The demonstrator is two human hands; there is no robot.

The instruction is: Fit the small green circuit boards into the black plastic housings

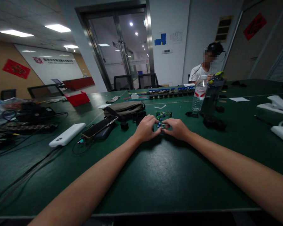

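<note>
Between my two hands is a small circuit board (160,125) with blue and green parts on it. My left hand (146,128) grips it from the left, fingers curled and thumb towards the middle. From the right, my right hand (176,128) pinches the same board between thumb and fingers. Just beyond my fingertips, more small green circuit boards (159,114) lie on the green table (155,175). Small black blocks (139,116) rest left of my left hand. The finer details of the held board are too small to make out.
On the left lie a phone (100,127), a white power bank (68,135) with a cable, and a grey-brown pouch (126,109). A clear water bottle (198,97) and a dark bottle (212,97) stand at the right. Across the table sits a person (198,73).
</note>
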